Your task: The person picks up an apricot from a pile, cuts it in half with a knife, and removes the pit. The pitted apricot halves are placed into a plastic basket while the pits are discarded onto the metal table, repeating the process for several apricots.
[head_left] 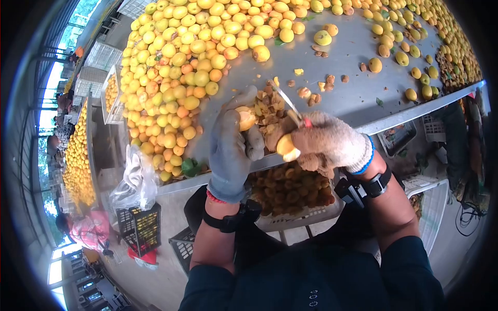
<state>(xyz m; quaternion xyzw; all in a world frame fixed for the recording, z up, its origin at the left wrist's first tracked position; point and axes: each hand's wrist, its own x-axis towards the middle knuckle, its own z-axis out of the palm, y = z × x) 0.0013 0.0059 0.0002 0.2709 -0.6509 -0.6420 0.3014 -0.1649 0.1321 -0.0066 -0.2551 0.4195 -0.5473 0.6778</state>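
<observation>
My left hand (231,145), in a grey glove, is closed around a cut apricot (246,118) above the metal table's front edge. In my right hand (327,142), in a soiled white knit glove, is a small knife (286,98), its blade pointing up and to the left. A yellow apricot piece (287,147) shows at the fingers of that same hand. Between the two hands lies a heap of apricot scraps (270,109). Directly below them, a plastic crate (270,224) holds many brownish-orange apricot halves (293,191).
A large pile of whole apricots (176,78) covers the left of the metal table (342,96). More fruit lies at the right. A plastic bag (136,181) hangs at the left corner above a black crate (140,228). A person in pink (91,230) is farther left.
</observation>
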